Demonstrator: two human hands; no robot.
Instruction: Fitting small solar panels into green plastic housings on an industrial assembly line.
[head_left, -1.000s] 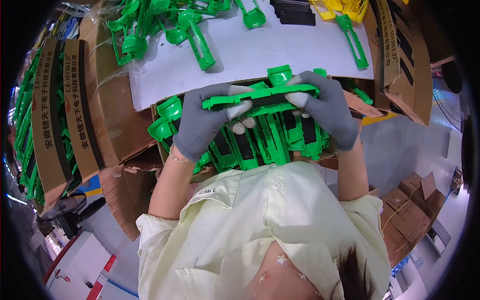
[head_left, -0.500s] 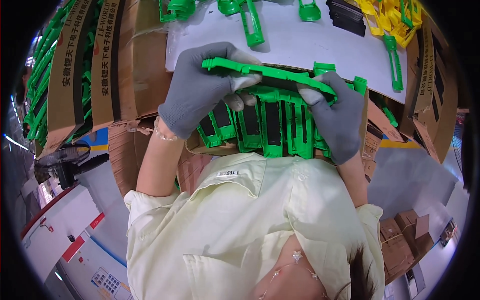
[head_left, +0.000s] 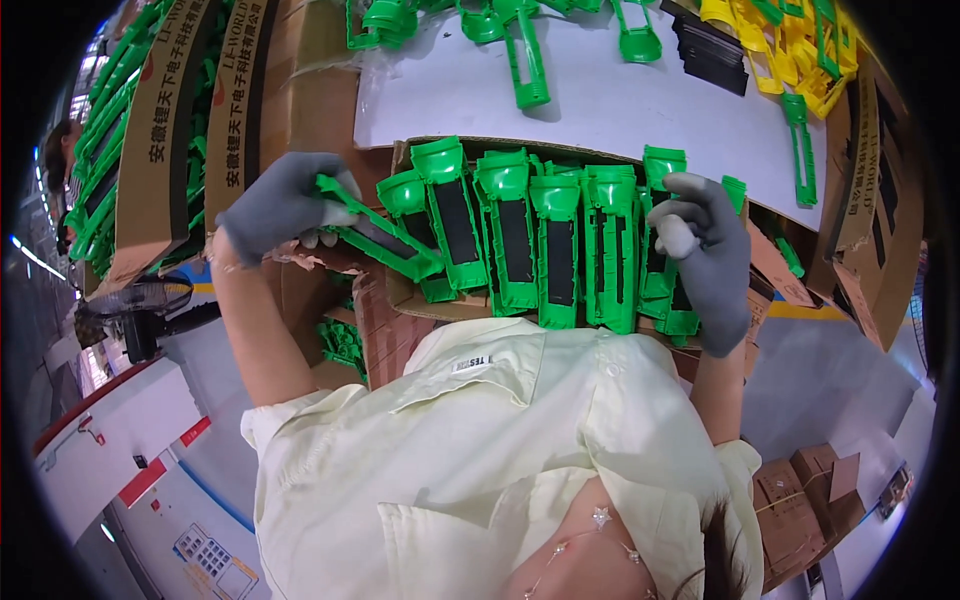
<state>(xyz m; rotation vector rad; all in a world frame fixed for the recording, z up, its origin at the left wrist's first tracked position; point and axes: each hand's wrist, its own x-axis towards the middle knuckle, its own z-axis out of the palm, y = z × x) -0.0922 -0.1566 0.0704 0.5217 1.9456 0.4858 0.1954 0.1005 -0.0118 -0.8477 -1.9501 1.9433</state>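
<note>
My left hand (head_left: 285, 205), in a grey glove with pale fingertips, grips one end of a long green plastic housing (head_left: 408, 264) with a black strip along it. That housing slants down to the right, off the left side of an open cardboard box (head_left: 402, 298). Inside the box, several similar green housings (head_left: 560, 195) stand in a row, most showing black strips. On the right, my gloved right hand (head_left: 708, 260) is open, its fingers bent and apart with nothing in them. It hovers over the housings at the box's right end.
A white tabletop (head_left: 440, 105) behind the box bears loose green parts (head_left: 526, 65), a stack of black strips (head_left: 705, 50) and a yellow pile (head_left: 775, 50). Cartons (head_left: 150, 130) of green parts stand left, another carton (head_left: 868, 190) right. More green parts (head_left: 342, 345) lie low left, near a fan (head_left: 140, 315).
Both hands held the green housing above the box. The right hand has let go, and the left has carried the housing leftward and down. The row in the box is now uncovered.
</note>
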